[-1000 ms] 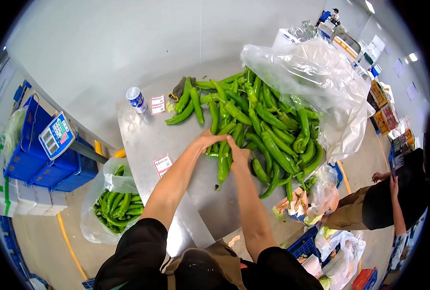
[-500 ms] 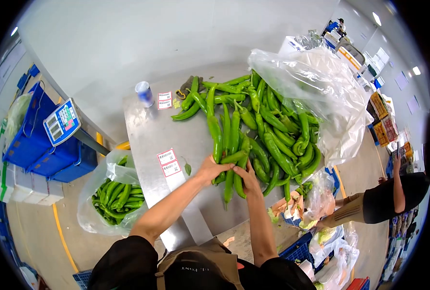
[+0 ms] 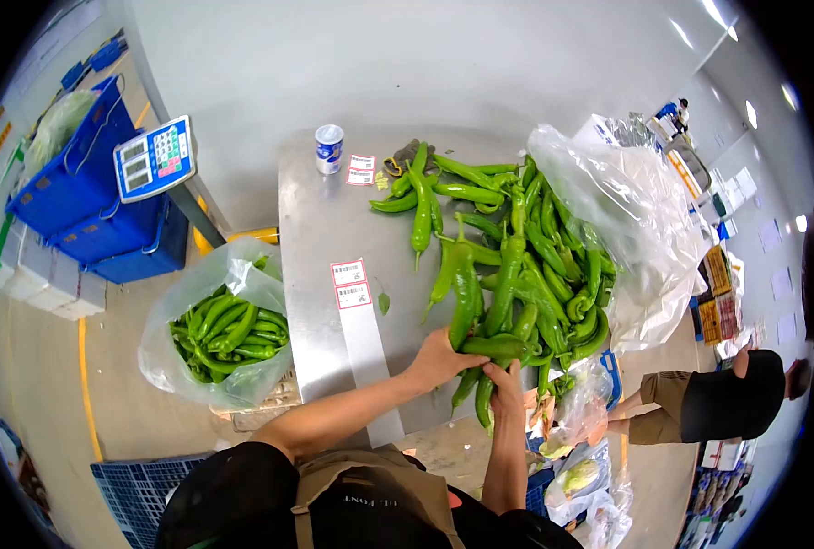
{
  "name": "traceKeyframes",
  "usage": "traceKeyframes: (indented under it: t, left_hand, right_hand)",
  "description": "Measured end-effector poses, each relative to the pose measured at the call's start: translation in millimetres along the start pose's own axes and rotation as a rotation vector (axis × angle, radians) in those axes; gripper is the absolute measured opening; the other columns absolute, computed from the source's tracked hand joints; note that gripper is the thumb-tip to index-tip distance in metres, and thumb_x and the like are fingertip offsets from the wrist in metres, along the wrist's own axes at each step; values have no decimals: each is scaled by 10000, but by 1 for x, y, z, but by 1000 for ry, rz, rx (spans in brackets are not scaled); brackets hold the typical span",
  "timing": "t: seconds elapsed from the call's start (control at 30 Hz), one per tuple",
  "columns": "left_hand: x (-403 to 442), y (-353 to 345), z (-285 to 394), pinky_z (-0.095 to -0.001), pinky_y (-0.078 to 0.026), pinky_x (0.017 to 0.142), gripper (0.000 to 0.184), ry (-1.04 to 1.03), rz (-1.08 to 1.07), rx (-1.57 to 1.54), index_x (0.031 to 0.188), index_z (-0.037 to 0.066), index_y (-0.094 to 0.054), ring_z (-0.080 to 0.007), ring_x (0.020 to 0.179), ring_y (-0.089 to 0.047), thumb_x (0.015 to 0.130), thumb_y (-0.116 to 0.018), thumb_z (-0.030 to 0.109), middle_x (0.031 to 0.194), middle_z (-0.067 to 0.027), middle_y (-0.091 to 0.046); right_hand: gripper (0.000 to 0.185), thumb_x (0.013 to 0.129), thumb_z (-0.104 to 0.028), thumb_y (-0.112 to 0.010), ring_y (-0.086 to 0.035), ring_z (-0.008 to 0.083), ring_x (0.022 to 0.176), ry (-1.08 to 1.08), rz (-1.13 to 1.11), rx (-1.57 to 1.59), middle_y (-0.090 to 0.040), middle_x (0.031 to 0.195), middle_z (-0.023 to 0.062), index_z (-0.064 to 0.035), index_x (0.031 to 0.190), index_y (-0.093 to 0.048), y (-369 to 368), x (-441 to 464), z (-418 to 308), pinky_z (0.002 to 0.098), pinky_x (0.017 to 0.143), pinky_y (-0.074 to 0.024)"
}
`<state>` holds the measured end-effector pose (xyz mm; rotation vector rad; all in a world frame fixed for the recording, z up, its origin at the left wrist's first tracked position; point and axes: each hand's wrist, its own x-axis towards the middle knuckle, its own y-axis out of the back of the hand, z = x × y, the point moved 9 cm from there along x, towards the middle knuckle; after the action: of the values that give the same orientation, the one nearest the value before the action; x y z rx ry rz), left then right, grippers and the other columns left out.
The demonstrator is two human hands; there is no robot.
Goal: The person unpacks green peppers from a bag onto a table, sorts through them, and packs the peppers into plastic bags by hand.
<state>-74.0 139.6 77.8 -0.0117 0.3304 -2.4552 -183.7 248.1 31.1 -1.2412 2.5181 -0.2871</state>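
Observation:
Long green chili peppers (image 3: 492, 348) are bunched between my two hands at the near edge of the metal table (image 3: 311, 343). My left hand (image 3: 440, 360) is closed around some of them, thumb pointing inward. Close beside it, my right hand (image 3: 506, 388) grips the lower part of the bunch, where pepper tips hang down. Just beyond lies a large heap of peppers (image 3: 553, 274), partly inside a clear plastic bag (image 3: 645, 229). Fingers and overlapping peppers hide exactly which ones each hand holds.
On the left, an open plastic bag (image 3: 165, 357) holds more peppers, near a digital scale (image 3: 154, 159) and blue crates (image 3: 73, 197). The table carries a can (image 3: 329, 149), printed labels (image 3: 350, 284) and a dark glove-like item (image 3: 405, 157). A person (image 3: 732, 395) stands at right.
My hands have shifted right along the table edge with the bunched peppers. The view has turned, so the table and scale appear farther right. The person at right has changed posture.

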Motion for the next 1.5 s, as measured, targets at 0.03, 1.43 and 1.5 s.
traceKeyframes:
  t: [0.03, 1.43, 1.5]
  left_hand:
    - [-1, -1, 4, -286, -478, 793, 470, -37, 1, 19, 1109, 6, -574, -120, 886, -586, 709, -780, 142, 981, -62, -646]
    - [-260, 360, -159, -296, -446, 789, 366, -209, 1400, -685, 1119, -33, -538, -163, 926, -556, 797, -689, 50, 1053, -70, -601]
    - [-245, 394, -176, -302, -447, 777, 330, -170, 1420, -701, 1086, -25, -547, -171, 910, -561, 796, -687, 49, 1036, -71, -604]
  right_hand:
    - [615, 631, -51, -737, -550, 215, 1022, 32, 7, -17, -583, 1085, 89, -13, 1191, -484, -2, -2, -8, 345, 897, -436]
    - [891, 661, -124, -789, -476, 193, 1140, -456, -1332, -732, -516, 1254, 92, -82, 1414, -316, -443, -2, 288, 316, 992, -356]
    - [899, 654, -116, -795, -491, 192, 1123, -404, -1269, -817, -521, 1252, 93, -82, 1414, -317, -461, 21, 306, 310, 977, -371]
